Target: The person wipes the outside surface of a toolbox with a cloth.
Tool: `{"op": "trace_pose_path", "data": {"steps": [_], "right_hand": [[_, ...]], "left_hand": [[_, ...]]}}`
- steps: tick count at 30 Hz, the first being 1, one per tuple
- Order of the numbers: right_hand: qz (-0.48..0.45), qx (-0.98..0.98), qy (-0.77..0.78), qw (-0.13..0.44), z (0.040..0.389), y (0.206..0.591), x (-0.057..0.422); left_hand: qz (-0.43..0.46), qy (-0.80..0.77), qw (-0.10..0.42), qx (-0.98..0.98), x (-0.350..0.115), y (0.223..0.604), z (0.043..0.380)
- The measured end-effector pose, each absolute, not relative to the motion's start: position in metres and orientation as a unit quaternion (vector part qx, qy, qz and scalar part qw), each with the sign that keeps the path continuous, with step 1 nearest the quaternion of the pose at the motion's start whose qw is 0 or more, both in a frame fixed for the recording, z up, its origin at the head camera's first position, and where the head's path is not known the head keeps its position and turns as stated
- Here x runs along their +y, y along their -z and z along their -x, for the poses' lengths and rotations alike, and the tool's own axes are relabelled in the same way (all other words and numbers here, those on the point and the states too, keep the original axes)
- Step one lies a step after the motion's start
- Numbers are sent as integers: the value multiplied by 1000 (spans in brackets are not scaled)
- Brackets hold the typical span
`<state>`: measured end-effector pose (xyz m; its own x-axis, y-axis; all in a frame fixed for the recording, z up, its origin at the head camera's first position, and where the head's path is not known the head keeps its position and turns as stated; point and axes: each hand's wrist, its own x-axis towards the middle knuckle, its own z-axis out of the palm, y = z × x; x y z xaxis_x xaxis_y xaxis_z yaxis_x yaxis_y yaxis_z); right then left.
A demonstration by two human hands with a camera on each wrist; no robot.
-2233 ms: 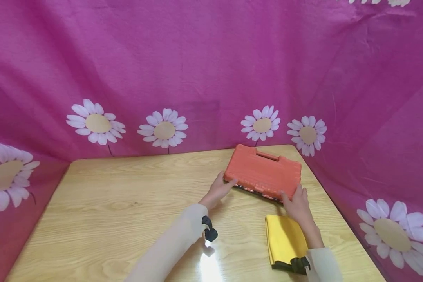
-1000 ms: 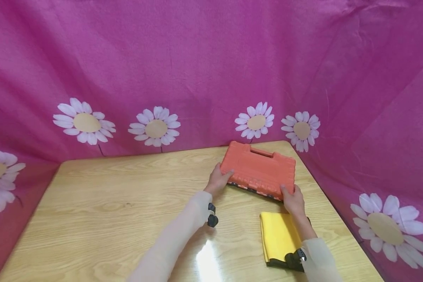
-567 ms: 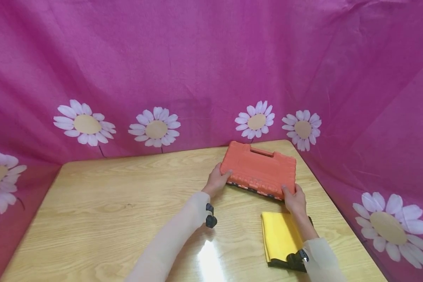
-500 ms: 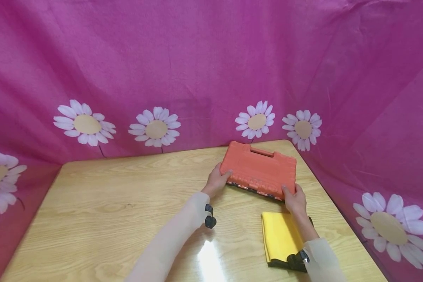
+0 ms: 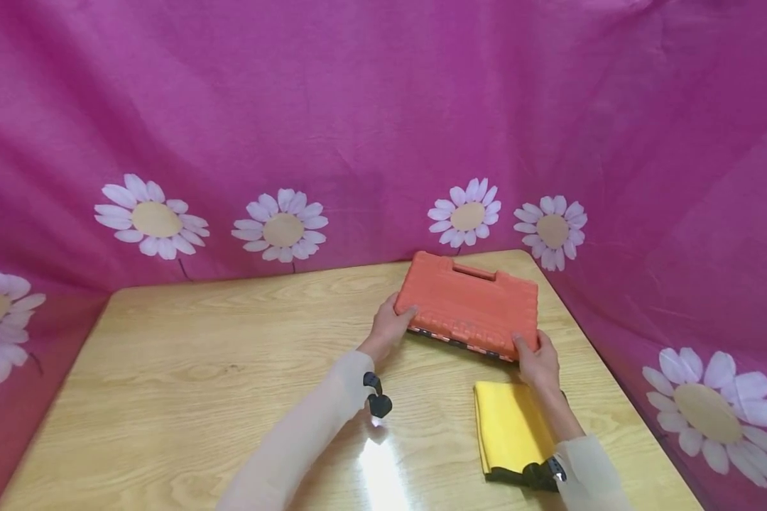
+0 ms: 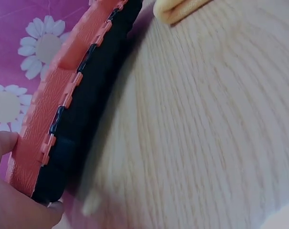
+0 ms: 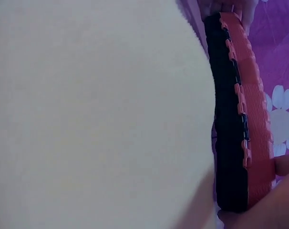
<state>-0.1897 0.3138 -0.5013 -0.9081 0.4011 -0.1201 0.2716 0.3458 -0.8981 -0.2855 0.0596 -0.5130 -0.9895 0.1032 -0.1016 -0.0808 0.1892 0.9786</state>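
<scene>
An orange-red plastic carrying case [image 5: 466, 301] with a black lower half is at the far right of the table, its moulded handle facing the back. My left hand [image 5: 386, 326] grips its near left corner, thumb on the lid. At the near right corner, my right hand [image 5: 540, 360] holds it the same way. The left wrist view shows the case's hinged-looking long side [image 6: 49, 129] and my left fingers [image 6: 25, 210] reaching under the black half. A dark shadow lies beneath; I cannot tell how far the case is off the table. In the right wrist view, my right thumb [image 7: 285, 164] presses the orange half.
A folded yellow cloth [image 5: 508, 422] with a black edge lies on the wooden table [image 5: 230, 369], partly under my right forearm. Pink fabric [image 5: 383, 128] printed with daisies hangs close behind the table and along both sides. Black straps [image 5: 377, 397] circle my wrists.
My right hand's fingers, spread at the corner 2.2 s ago, have closed on the case. Lately the case has shifted very slightly left with both hands; the head view also moved a little.
</scene>
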Motion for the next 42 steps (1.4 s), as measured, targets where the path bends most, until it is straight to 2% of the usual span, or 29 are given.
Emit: {"op": "trace_pose_path", "data": {"steps": [11, 20, 42], "right_hand": [[189, -795, -573, 58, 188, 485, 299], [172, -797, -574, 72, 181, 471, 282], [125, -793, -596, 21, 152, 458, 251]], "left_hand": [[30, -647, 61, 760, 36, 485, 268], [31, -644, 39, 763, 12, 477, 249], [7, -640, -8, 768, -39, 459, 194]]}}
